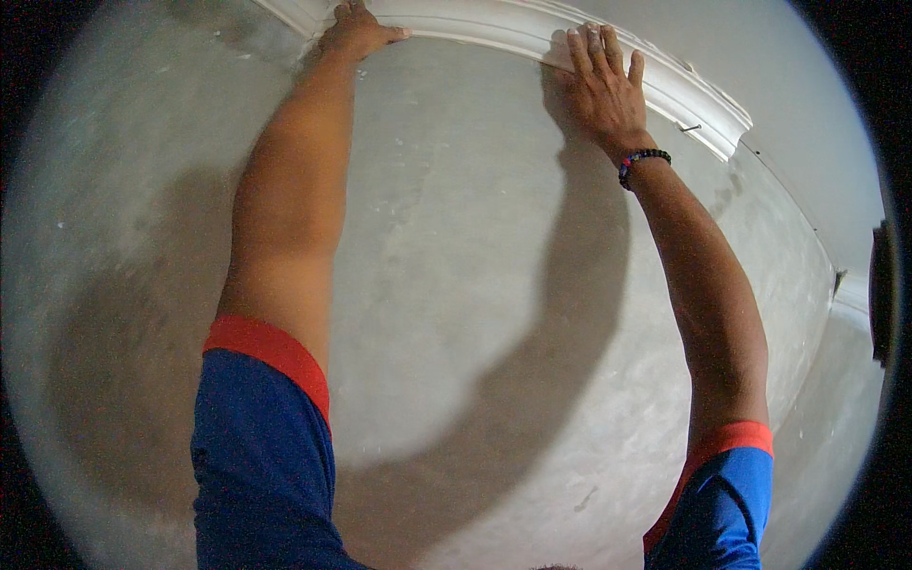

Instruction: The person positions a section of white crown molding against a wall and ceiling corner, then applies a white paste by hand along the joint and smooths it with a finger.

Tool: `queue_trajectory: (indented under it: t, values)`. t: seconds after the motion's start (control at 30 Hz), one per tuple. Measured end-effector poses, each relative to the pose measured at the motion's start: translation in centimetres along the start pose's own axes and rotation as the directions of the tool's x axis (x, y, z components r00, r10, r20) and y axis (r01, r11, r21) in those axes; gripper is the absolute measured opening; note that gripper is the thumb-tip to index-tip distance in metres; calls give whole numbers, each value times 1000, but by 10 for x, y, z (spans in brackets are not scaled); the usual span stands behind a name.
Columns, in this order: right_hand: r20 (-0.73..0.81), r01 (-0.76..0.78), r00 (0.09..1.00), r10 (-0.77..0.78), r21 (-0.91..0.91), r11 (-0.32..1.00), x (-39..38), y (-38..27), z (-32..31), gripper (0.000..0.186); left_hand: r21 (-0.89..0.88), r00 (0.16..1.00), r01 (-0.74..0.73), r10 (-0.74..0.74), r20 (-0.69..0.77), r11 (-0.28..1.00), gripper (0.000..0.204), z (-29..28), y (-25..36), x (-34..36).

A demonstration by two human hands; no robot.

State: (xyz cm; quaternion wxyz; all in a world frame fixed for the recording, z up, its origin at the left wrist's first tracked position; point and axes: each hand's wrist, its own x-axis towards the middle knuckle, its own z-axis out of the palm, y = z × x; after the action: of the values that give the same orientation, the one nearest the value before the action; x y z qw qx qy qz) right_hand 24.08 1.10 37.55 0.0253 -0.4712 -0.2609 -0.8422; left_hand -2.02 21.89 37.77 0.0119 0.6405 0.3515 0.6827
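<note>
A white ribbed cornice moulding [484, 27] runs along the top of the wall, where it meets the ceiling. Both my arms are stretched up to it. Near the corner at the left, my left hand [359, 33] presses on the moulding with its thumb spread out to the right; its fingertips are partly cut off by the upper edge. Further right, my right hand [605, 90] lies flat against the moulding, fingers stretched and a dark beaded bracelet [643, 167] on the wrist. Right of that hand, a nail [691, 128] sticks out near the moulding's lower edge.
The grey plastered wall [446, 237] fills most of the view, with my arms' shadows on it. The moulding's cut end [739, 133] stops short of the right corner. Another white moulding piece [852, 293] shows at the far right, beside a dark object [880, 294].
</note>
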Motion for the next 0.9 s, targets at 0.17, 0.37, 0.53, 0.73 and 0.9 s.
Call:
queue_trajectory:
  t: [0.17, 0.37, 0.53, 0.73, 0.9]
  values:
    - [-120, -2, 993, 22, 160, 987, 0, -12, 0, 57, 8, 999, -4, 4, 36, 1000, 114, 1, -2, 2]
    - [86, -21, 996, 15, 72, 997, -2, -8, 1, 58, 62, 999, 28, -31, 44, 998, 114, -1, 2, -3]
    - [-29, -18, 999, 24, 192, 981, -2, -8, 7, 57, 8, 1000, -29, 29, -7, 1000, 116, 21, -12, 24]
    - [-231, 51, 973, 15, 277, 960, -8, -11, 21, 55, 21, 1000, -5, 5, 16, 1000, 118, 22, -7, 25]
    - [-280, 66, 960, 22, 301, 951, -5, -12, 23, 56, -5, 997, -70, 70, -41, 998, 117, 28, -16, 31]
